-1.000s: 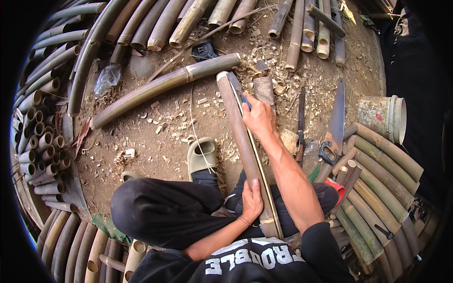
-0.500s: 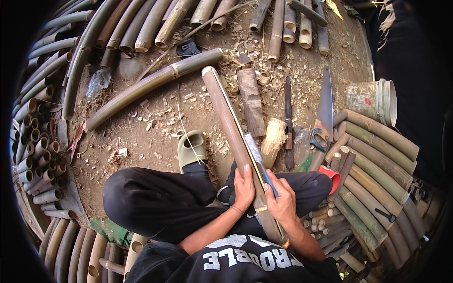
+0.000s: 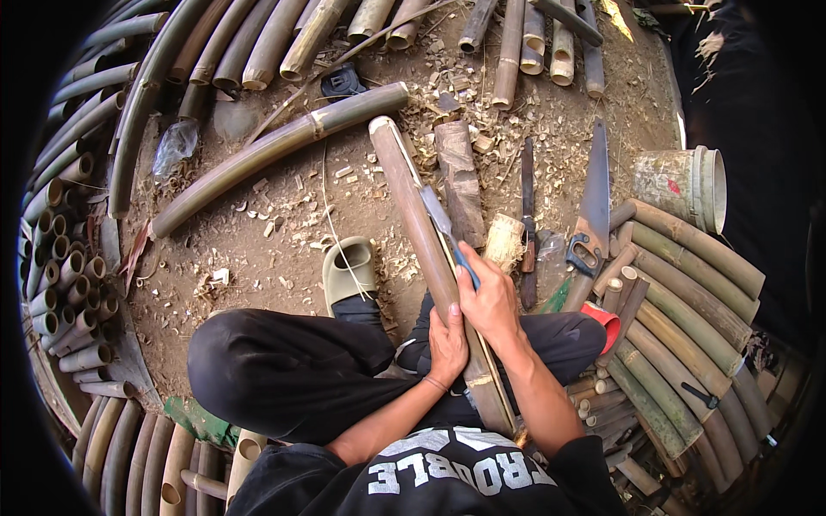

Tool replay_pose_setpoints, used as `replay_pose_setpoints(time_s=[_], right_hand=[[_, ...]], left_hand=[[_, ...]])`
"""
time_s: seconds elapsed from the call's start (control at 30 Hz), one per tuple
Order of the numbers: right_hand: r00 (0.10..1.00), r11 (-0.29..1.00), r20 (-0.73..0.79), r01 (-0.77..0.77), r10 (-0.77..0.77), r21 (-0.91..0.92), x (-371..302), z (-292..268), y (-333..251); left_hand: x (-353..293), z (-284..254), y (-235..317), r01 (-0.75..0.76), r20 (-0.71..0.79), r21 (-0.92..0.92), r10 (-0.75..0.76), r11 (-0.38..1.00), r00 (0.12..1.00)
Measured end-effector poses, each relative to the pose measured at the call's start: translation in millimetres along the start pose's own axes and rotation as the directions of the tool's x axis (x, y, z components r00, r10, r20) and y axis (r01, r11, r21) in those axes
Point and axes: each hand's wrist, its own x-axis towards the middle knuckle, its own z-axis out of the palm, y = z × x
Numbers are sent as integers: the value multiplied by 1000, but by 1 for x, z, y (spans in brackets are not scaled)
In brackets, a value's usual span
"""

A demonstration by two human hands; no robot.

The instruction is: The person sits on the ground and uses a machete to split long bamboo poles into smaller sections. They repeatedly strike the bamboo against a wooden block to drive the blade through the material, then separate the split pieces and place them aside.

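Long brown bamboo pole [image 3: 423, 241] with pale cut edge, slanting across black-trousered legs [image 3: 301, 365]; blue-handled grey metal knife [image 3: 440, 215] along that edge, best kept shallow; right hand [image 3: 489, 297] closed round its handle; left hand [image 3: 448, 346] clasping the pole, best behind the blade.

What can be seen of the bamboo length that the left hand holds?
The bamboo length looks brown and rounded, with a pale strip along its right side and a paler node toward its near end. It slants from far left to near right. The left hand grips it; the right hand holds a blue-handled blade along that strip.
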Motion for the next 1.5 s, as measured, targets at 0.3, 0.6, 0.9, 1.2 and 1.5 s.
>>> replay_pose_setpoints(time_s=[0.3,0.6,0.9,1.2,1.5], right_hand=[[998,999,39,-43,43,-24,80,33,-6],[980,990,179,-61,83,-125,126,30,-41],[994,994,91,-48,57,-101,124,43,-32],[991,996,105,-77,81,-43,160,42,-21],[998,916,13,55,-65,397,-2,-71,-21]], left_hand=[[1,-2,6,27,-3,3,-27,1000,1000],[2,-3,12,44,-18,-27,-44,999,999],[-1,-6,13,47,3,-6,-47,999,999],[1,1,1,12,11,28,-12,1000,1000],[9,-15,17,529,414,-578,-336,621,846]])
